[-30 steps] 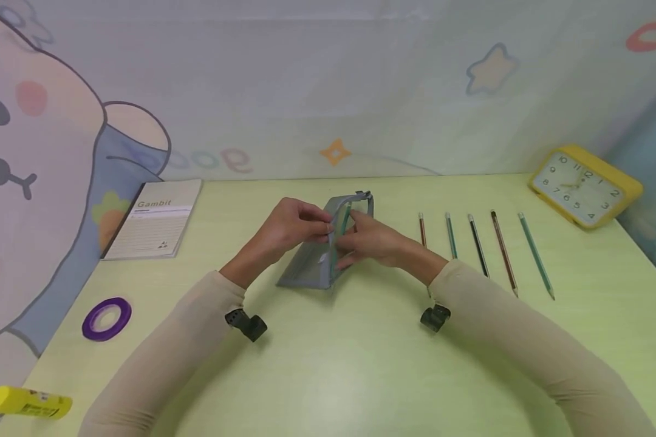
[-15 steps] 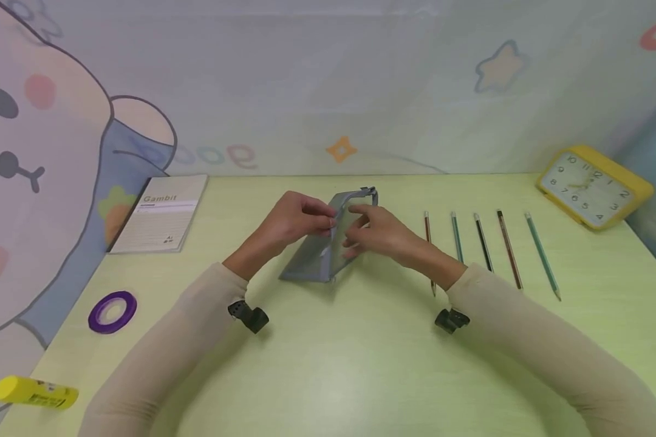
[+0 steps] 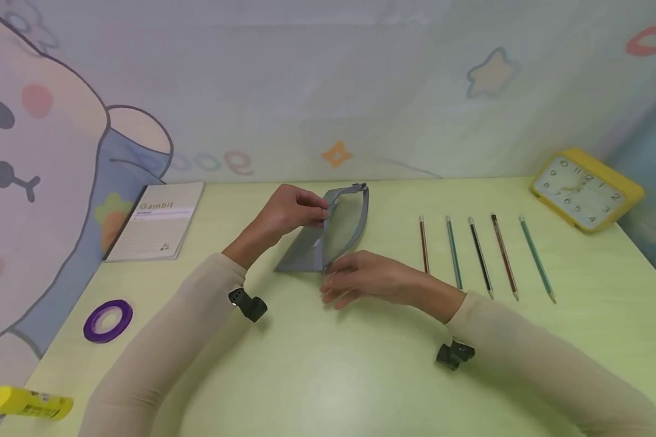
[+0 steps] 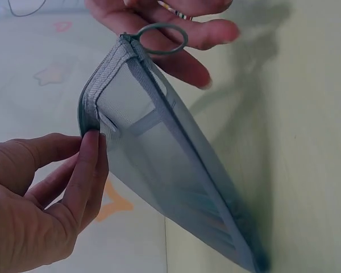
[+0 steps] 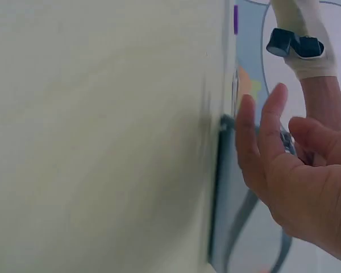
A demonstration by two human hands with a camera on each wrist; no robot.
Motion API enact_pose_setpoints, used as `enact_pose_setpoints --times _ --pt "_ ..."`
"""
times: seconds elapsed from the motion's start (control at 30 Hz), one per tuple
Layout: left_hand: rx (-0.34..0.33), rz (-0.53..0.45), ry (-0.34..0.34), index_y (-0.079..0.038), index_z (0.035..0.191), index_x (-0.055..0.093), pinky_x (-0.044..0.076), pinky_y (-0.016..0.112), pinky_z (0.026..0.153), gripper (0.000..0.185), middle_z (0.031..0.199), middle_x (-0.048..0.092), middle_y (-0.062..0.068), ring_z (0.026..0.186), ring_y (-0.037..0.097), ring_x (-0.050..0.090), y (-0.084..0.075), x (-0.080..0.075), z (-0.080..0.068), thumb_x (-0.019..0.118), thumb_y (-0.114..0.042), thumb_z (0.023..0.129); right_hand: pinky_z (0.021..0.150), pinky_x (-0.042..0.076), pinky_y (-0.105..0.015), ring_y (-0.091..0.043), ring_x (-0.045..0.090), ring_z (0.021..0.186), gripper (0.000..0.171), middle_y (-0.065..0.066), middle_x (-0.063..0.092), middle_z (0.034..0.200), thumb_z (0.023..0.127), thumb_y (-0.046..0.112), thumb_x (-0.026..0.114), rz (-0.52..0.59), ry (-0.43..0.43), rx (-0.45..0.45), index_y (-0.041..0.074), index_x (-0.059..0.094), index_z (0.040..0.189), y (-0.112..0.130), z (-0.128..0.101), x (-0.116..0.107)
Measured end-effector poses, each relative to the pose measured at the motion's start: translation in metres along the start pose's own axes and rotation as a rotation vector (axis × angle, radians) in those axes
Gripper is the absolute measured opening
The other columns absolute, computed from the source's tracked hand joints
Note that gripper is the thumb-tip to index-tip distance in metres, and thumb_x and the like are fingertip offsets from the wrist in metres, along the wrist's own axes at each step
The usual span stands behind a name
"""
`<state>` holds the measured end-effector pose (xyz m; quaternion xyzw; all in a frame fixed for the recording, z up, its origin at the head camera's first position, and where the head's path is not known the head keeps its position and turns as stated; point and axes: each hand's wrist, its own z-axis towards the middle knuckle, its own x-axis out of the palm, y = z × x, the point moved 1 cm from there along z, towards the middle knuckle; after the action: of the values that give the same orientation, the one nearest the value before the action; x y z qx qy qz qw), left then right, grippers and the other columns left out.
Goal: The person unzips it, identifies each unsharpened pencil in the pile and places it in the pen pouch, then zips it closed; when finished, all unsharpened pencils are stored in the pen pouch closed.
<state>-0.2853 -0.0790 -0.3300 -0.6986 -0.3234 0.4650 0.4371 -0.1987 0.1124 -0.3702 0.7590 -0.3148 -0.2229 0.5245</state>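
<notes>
A grey mesh zip pouch point(image 3: 300, 249) stands tilted on the table with its zipped side gaping. My left hand point(image 3: 292, 209) pinches the edge of its mouth between thumb and fingers, as the left wrist view also shows. At the pouch's near corner, my right hand point(image 3: 363, 279) has loosely bent fingers and holds nothing. A ring-shaped zipper pull point(image 4: 163, 38) sticks out from that corner, close against the right fingertips in the left wrist view. Through the mesh, faint coloured pencil shapes point(image 4: 207, 213) show low in the pouch.
Several pencils point(image 3: 506, 258) lie in a row right of the pouch, beside a yellow clock point(image 3: 585, 189). On the left are a notebook point(image 3: 155, 221), a purple tape roll point(image 3: 107, 321) and a yellow glue stick point(image 3: 30, 403). A printed backdrop point(image 3: 284, 91) rises behind the table.
My right hand has left the pouch's mouth, where a green pencil stood by its fingers, and come down to the near corner. My left hand keeps its pinch.
</notes>
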Motion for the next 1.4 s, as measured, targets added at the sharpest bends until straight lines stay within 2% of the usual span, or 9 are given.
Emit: enact_pose_setpoints --times 0.17,0.4,0.53,0.7,0.83,0.93,1.1,1.27,1.4 --pt "-0.002 0.011 0.01 0.006 0.116 0.072 0.061 0.04 0.095 0.027 0.106 0.074 0.015 0.074 0.01 0.074 0.0 0.001 0.004 0.072 -0.005 0.092 0.098 0.059 -0.037 -0.02 0.075 0.099 0.032 -0.014 0.073 0.107 0.101 0.004 0.058 0.201 -0.074 0.024 -0.015 0.058 0.127 -0.013 0.009 -0.001" --pt "0.025 0.042 -0.022 0.002 0.114 0.074 0.062 0.039 0.093 0.024 0.109 0.075 0.017 0.077 0.013 0.076 -0.005 0.001 0.002 0.073 -0.008 0.092 0.082 0.065 -0.036 -0.018 0.078 0.081 0.025 -0.017 0.078 0.094 0.097 0.007 0.066 -0.055 -0.255 -0.07 -0.012 0.069 0.113 -0.01 0.003 -0.014" --pt "0.148 0.257 -0.081 -0.008 0.109 0.077 0.062 0.034 0.083 0.018 0.104 0.078 0.009 0.085 0.018 0.076 -0.01 0.002 -0.016 0.072 -0.016 0.094 0.078 0.065 -0.037 -0.021 0.077 0.076 0.023 -0.018 0.078 0.089 0.094 0.01 0.071 -0.163 -0.29 -0.099 -0.01 0.072 0.105 0.0 -0.004 -0.017" --pt "0.324 0.59 -0.146 -0.009 0.1 0.079 0.06 0.034 0.075 0.011 0.095 0.078 0.004 0.084 0.018 0.073 -0.017 0.008 -0.054 0.075 -0.016 0.091 0.078 0.065 -0.038 -0.02 0.077 0.075 0.022 -0.019 0.078 0.091 0.095 0.011 0.07 -0.191 -0.307 -0.121 -0.009 0.072 0.103 0.01 -0.009 -0.017" --pt "0.339 0.841 -0.159 -0.005 0.086 0.077 0.056 0.032 0.064 0.0 0.078 0.074 0.006 0.072 0.018 0.067 -0.014 0.018 -0.08 0.077 -0.005 0.086 0.08 0.065 -0.035 -0.02 0.078 0.076 0.02 -0.018 0.078 0.092 0.098 0.01 0.067 -0.196 -0.308 -0.156 -0.009 0.072 0.103 0.018 -0.01 -0.016" --pt "0.313 0.965 -0.152 -0.001 0.081 0.072 0.054 0.034 0.059 0.009 0.074 0.07 0.009 0.068 0.022 0.065 -0.007 0.028 -0.091 0.08 -0.005 0.083 0.081 0.065 -0.034 -0.02 0.078 0.077 0.02 -0.016 0.078 0.09 0.099 0.009 0.065 -0.19 -0.298 -0.171 -0.01 0.071 0.105 0.023 -0.011 -0.015" --pt "0.365 1.004 -0.205 0.0 0.081 0.071 0.055 0.037 0.06 0.019 0.073 0.067 0.01 0.069 0.025 0.066 -0.001 0.038 -0.094 0.084 -0.014 0.082 0.082 0.065 -0.034 -0.02 0.078 0.078 0.021 -0.018 0.078 0.092 0.099 0.008 0.064 -0.17 -0.283 -0.165 -0.01 0.07 0.107 0.028 -0.01 -0.013" --pt "0.433 1.021 -0.232 -0.002 0.073 0.067 0.049 0.033 0.052 0.018 0.065 0.063 0.007 0.06 0.021 0.059 -0.001 0.041 -0.091 0.079 -0.008 0.085 0.083 0.064 -0.035 -0.021 0.078 0.079 0.021 -0.02 0.077 0.095 0.099 0.008 0.064 -0.172 -0.28 -0.162 -0.011 0.069 0.108 0.032 -0.007 -0.009" --pt "0.48 1.021 -0.226 -0.005 0.067 0.061 0.043 0.029 0.047 0.021 0.062 0.06 0.005 0.055 0.017 0.053 0.002 0.04 -0.09 0.071 -0.001 0.086 0.076 0.065 -0.032 -0.019 0.077 0.073 0.018 -0.015 0.077 0.087 0.099 0.011 0.064 -0.33 -0.339 -0.213 -0.006 0.072 0.102 0.034 -0.006 -0.009"
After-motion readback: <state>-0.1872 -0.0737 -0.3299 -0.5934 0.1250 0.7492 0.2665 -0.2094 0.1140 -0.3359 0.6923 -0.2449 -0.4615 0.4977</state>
